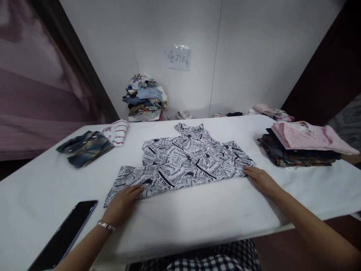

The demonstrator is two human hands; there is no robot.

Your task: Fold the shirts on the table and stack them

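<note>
Checked clothing (203,259) fills the lower edge of the view, at the near side of the table (36,188). The table has a white cover and serves as the reference point for all locations below.

At the far side of the table, a wall (254,56) carries a paper sign (178,57) with handwritten characters. A mixed pile of clothes (143,98) stands against the wall, beyond the table's far edge. Pink garments (270,111) lie further right, also beyond that edge.

A black-and-white newsprint-pattern shirt (191,158) lies flat at the table's center, with its narrower upper section pointing toward the far edge. A stack of folded clothes (299,146), topped by a pink garment, sits at the table's right side. A dark patterned garment (84,148) lies at the far left, touching a red-striped white garment (117,131). A black phone (63,235) lies face up at the near left corner of the table.

Left hand (122,205): open, palm down, resting on the shirt's lower left edge, with no grip. A metal bracelet (106,226) encircles the left wrist.

Right hand (262,180): open, palm down, fingertips (248,171) touching the shirt's lower right corner, with no grip.
</note>
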